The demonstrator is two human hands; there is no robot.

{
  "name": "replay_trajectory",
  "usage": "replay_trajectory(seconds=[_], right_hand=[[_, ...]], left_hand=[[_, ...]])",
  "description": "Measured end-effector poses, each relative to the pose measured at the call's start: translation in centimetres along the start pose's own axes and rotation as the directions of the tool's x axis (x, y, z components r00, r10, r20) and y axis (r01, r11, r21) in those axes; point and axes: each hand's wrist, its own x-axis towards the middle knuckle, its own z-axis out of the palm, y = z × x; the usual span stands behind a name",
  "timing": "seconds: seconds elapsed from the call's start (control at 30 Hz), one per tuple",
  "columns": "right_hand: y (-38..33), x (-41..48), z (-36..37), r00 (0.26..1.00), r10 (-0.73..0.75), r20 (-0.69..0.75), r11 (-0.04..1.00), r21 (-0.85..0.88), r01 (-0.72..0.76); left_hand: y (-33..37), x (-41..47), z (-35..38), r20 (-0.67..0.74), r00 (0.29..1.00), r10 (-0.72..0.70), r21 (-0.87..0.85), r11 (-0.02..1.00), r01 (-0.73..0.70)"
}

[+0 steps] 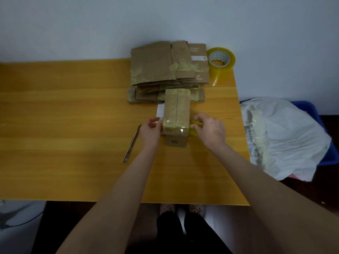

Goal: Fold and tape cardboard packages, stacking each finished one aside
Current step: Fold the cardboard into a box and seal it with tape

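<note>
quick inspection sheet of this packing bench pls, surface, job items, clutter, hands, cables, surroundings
surface: wooden table, mostly bare on the left.
job's things: small cardboard box with tape across its top, standing at centre; stack of flattened cardboard behind it; tape roll at the far right corner, a loose strip hanging from it.
clutter: metal blade-like tool lying left of the box.
grippers: left hand against the box's left side; right hand pinching a yellowish tape strip at the box's right side.
cables: dark cable on the floor, lower left.
surroundings: blue bin holding crumpled white plastic bags, right of the table; pale wall behind.
</note>
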Motion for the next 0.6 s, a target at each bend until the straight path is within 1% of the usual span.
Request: replay_trajectory(seconds=[0.1,0.17,0.2,0.23,0.27,0.3,0.33,0.37,0.4,0.43,0.47,0.5,0.53,0.6], right_hand=[[-0.3,0.0,0.2,1.000,-0.009,0.019,1.000,-0.007,0.009],[-0.4,0.1,0.0,1.000,-0.008,0.031,1.000,-0.007,0.008],[-0.4,0.1,-0.2,0.999,-0.003,0.036,1.000,0.000,0.003],[-0.4,0.0,-0.3,0.999,0.003,0.043,1.000,0.009,-0.003],[-0.4,0.0,-0.5,0.999,0.009,0.050,1.000,0.016,-0.010],[-0.4,0.0,-0.5,0.998,0.012,0.058,1.000,0.021,-0.013],[-0.4,0.0,-0.6,0.998,0.013,0.065,1.000,0.026,-0.015],[-0.5,0.0,-0.7,0.997,0.011,0.070,1.000,0.028,-0.013],[-0.4,0.1,-0.8,0.997,0.004,0.078,1.000,0.028,-0.006],[-0.2,0.0,-1.0,0.995,-0.011,0.096,1.000,0.026,0.008],[0.1,-0.1,-1.3,0.992,-0.029,0.122,0.999,0.022,0.027],[0.6,-0.2,-1.5,0.988,-0.044,0.148,0.999,0.010,0.043],[1.1,-0.4,-1.8,0.984,-0.049,0.173,0.999,-0.008,0.052],[2.2,-0.9,-1.9,0.977,-0.044,0.207,0.999,-0.016,0.048]], left_hand=[[0.1,0.7,-0.3,0.029,0.997,0.078,0.140,0.987,-0.081],[0.6,1.1,-0.6,0.052,0.997,0.065,0.205,0.976,-0.074],[0.7,1.1,-0.9,0.040,0.998,0.056,0.250,0.966,-0.064],[1.0,0.5,-1.3,0.015,0.996,0.093,0.314,0.945,-0.093],[1.0,-0.3,-1.8,-0.012,0.977,0.214,0.393,0.899,-0.193],[1.1,-1.4,-2.2,-0.009,0.909,0.416,0.464,0.807,-0.364],[1.1,-2.7,-2.3,0.059,0.792,0.608,0.513,0.662,-0.546],[0.9,-4.0,-2.0,0.177,0.668,0.723,0.535,0.499,-0.682],[0.3,-4.6,-1.4,0.301,0.560,0.772,0.532,0.352,-0.770],[-0.2,-4.9,-0.8,0.402,0.501,0.766,0.536,0.247,-0.807],[-0.6,-4.9,-0.4,0.460,0.510,0.727,0.560,0.208,-0.802],[-0.8,-4.8,-0.2,0.484,0.551,0.680,0.594,0.207,-0.777],[-0.7,-4.6,-0.2,0.487,0.588,0.646,0.626,0.212,-0.751],[-0.3,-4.7,0.0,0.503,0.624,0.598,0.679,0.174,-0.713]])
